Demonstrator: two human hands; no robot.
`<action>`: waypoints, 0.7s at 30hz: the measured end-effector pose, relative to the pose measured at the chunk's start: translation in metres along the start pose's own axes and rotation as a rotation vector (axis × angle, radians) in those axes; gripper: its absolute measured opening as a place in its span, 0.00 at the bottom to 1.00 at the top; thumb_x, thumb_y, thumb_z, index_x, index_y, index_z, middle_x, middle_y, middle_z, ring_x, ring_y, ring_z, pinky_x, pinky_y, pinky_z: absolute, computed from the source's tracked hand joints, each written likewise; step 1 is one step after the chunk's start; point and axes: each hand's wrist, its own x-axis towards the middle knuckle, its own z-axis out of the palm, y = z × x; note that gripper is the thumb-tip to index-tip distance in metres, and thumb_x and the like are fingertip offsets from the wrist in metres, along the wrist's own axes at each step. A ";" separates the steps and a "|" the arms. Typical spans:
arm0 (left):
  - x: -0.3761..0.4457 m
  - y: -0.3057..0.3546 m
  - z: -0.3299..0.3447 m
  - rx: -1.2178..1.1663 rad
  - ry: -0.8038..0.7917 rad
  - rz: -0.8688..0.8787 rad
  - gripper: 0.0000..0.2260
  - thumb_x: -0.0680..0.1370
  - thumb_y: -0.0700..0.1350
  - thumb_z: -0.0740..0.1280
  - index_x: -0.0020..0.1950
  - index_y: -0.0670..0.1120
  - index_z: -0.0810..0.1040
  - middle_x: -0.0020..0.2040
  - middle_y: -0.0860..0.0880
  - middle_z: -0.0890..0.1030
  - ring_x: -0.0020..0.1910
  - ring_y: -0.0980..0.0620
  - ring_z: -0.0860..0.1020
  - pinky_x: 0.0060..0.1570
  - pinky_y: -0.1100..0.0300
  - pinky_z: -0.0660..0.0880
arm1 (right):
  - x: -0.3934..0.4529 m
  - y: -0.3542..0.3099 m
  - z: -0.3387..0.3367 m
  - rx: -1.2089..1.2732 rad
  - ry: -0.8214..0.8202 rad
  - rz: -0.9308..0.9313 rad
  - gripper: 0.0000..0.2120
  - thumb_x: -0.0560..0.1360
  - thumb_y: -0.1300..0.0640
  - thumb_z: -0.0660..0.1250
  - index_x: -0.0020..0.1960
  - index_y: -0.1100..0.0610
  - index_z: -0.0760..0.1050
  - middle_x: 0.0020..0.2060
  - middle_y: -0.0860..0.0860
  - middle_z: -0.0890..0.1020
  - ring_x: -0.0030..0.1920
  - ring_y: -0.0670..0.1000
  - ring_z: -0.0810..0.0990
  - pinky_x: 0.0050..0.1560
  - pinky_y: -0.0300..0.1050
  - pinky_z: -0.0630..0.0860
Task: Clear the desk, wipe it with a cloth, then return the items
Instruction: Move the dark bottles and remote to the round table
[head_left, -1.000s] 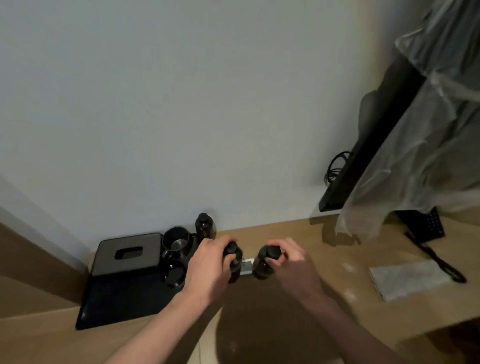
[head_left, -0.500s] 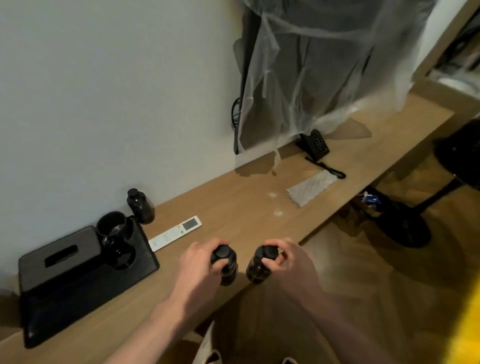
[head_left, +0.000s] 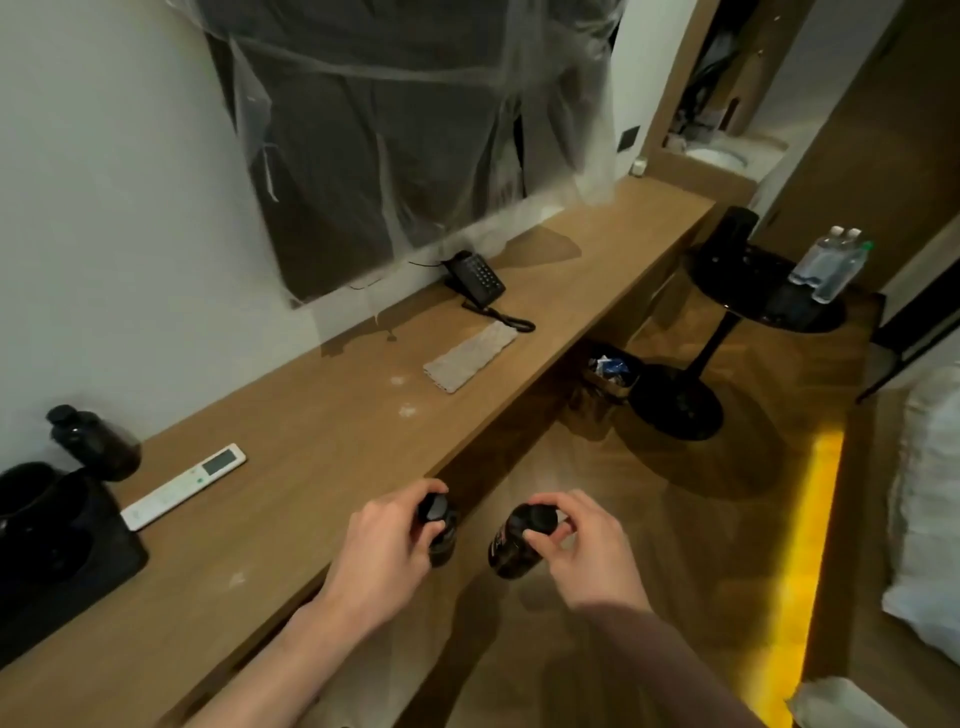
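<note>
A long wooden desk (head_left: 322, 447) runs along a white wall, its front edge crossing just beside the hands, with wood flooring below and to the right. Nearest on the desk, at the left edge of view, a black tray (head_left: 78, 566) carries a dark cup (head_left: 26, 493); a dark bottle (head_left: 96, 441) stands just behind the tray against the wall, and a white remote control (head_left: 183, 486) lies flat beside the tray. Farther along lies a folded grey cloth (head_left: 470, 356), with pale smudges on the wood near it, and beyond that a black corded telephone (head_left: 475, 278) sits below a wall-mounted screen (head_left: 395, 130) draped in clear plastic sheeting. To the right of the desk, a small bin (head_left: 610, 371) stands on the floor, and a round black side table (head_left: 763, 291) holds several clear water bottles (head_left: 831, 265). The left hand (head_left: 387, 556) is curled round the top of a small dark bottle (head_left: 441, 530), held at the desk's front edge. The right hand (head_left: 587, 551) pinches the cap of a second small dark bottle (head_left: 514, 545), held out over the floor, close to the first but apart from it.
</note>
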 end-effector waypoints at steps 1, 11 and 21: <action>0.000 0.016 0.011 0.001 0.000 0.006 0.18 0.79 0.47 0.72 0.68 0.57 0.76 0.59 0.58 0.82 0.54 0.58 0.81 0.57 0.57 0.81 | -0.007 0.014 -0.014 -0.005 0.007 0.000 0.13 0.79 0.50 0.72 0.61 0.38 0.77 0.52 0.35 0.76 0.48 0.37 0.78 0.44 0.29 0.74; -0.003 0.160 0.106 -0.041 -0.045 0.072 0.19 0.80 0.45 0.71 0.70 0.55 0.74 0.60 0.57 0.80 0.58 0.55 0.80 0.58 0.57 0.81 | -0.041 0.134 -0.130 -0.090 0.099 -0.015 0.16 0.77 0.49 0.74 0.63 0.40 0.78 0.54 0.37 0.75 0.46 0.41 0.79 0.55 0.40 0.82; 0.053 0.241 0.169 -0.004 -0.138 0.190 0.20 0.80 0.45 0.70 0.70 0.59 0.73 0.63 0.61 0.77 0.61 0.59 0.76 0.55 0.66 0.78 | -0.022 0.202 -0.213 -0.024 0.186 0.019 0.16 0.77 0.50 0.74 0.63 0.40 0.77 0.54 0.37 0.77 0.45 0.41 0.80 0.50 0.40 0.81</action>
